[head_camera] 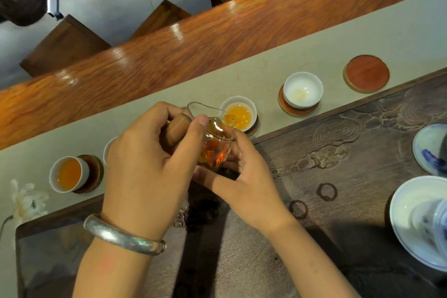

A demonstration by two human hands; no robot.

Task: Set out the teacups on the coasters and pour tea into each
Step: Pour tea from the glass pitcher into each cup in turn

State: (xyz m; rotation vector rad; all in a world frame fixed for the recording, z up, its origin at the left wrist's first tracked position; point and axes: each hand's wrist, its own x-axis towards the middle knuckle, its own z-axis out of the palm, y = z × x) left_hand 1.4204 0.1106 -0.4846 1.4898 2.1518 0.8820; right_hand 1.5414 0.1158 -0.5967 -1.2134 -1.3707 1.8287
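Observation:
My left hand [147,164] grips the wooden handle of a glass pitcher [214,138] holding amber tea, tilted with its spout over a white teacup [238,113] that has tea in it. My right hand [244,176] supports the pitcher's base with its fingertips. A second teacup [69,174] full of tea stands at the left, half on its coaster [93,173]. A third cup [108,150] is mostly hidden behind my left hand. To the right a white teacup [302,89] holding only a faint trace of liquid sits on a coaster. A bare red coaster [367,74] lies farther right.
The cups stand on a beige runner [338,38] across a polished wooden table [217,31]. A dark carved tea tray [326,164] lies in front. Blue-and-white porcelain pieces [420,220] sit at the right edge. A white flower [25,201] lies at the left. Wooden stools [63,48] stand beyond the table.

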